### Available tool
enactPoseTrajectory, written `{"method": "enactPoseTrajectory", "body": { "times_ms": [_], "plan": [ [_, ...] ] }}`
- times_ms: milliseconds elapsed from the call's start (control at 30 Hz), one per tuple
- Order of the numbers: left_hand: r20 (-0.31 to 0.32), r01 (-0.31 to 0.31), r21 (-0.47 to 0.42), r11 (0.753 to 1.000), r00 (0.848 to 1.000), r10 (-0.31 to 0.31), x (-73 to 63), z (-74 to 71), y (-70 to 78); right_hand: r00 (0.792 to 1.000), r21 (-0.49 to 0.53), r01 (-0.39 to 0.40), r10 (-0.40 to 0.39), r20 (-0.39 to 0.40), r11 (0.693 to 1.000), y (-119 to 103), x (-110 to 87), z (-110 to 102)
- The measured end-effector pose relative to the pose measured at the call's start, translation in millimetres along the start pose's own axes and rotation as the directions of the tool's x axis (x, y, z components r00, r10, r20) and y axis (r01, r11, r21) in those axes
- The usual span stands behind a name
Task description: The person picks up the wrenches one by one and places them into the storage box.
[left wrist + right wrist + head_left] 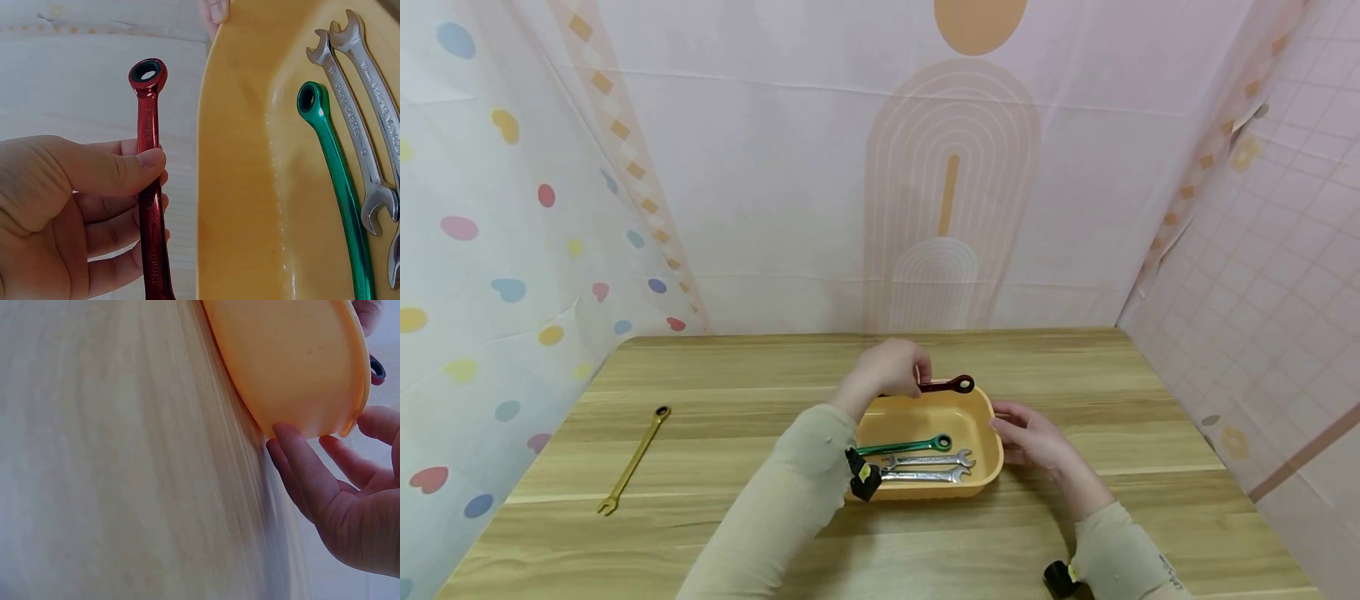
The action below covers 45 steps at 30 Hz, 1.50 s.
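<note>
My left hand (891, 367) pinches a red ratchet wrench (156, 262) between thumb and fingers. It holds the wrench over the far edge of a yellow plastic bin (925, 421), ring end pointing right in the head view. At the bin's right end, my right hand (1037, 442) touches the outer wall with fairly straight fingers; in the right wrist view the thumb (375, 422) is by the rim. Inside the bin lie a green ratchet wrench (906, 446) and silver open-end wrenches (353, 106). My left forearm hides the bin's left part in the head view.
A gold wrench (636, 462) lies apart on the left of the wooden table (737, 367). Patterned cloth (775, 208) hangs behind the table and along both sides. A small black camera (1060, 579) is strapped at the right wrist.
</note>
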<state>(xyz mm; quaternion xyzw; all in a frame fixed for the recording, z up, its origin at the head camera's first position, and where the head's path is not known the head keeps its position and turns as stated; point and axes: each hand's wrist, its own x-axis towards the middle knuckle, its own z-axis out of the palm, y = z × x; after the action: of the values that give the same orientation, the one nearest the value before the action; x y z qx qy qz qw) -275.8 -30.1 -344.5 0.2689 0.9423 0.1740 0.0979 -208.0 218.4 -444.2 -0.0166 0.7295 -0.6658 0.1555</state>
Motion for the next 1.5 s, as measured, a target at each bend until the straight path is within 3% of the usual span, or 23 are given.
{"method": "enactPoseTrajectory", "body": {
  "times_ms": [500,900,1267,1500],
  "plan": [
    [0.061,0.035,0.031,0.999,0.997,-0.036,13.1,14.8,-2.8,1.000,0.022,0.004,-0.004,-0.019,1.000,1.0,2.0,0.4],
    [0.130,0.099,-0.021,0.995,0.987,-0.096,15.3,23.1,-0.3,1.000,0.008,-0.004,0.004,-0.027,1.000,-0.4,2.3,2.3],
    [0.126,0.093,0.129,0.987,0.986,-0.109,13.8,32.8,1.3,1.000,0.002,-0.004,0.004,-0.027,1.000,-0.7,2.2,3.4],
    [0.137,0.082,0.173,0.981,0.985,-0.106,13.4,38.7,3.2,1.000,0.005,-0.003,0.003,-0.031,1.000,-0.3,2.7,3.7]
  ]
}}
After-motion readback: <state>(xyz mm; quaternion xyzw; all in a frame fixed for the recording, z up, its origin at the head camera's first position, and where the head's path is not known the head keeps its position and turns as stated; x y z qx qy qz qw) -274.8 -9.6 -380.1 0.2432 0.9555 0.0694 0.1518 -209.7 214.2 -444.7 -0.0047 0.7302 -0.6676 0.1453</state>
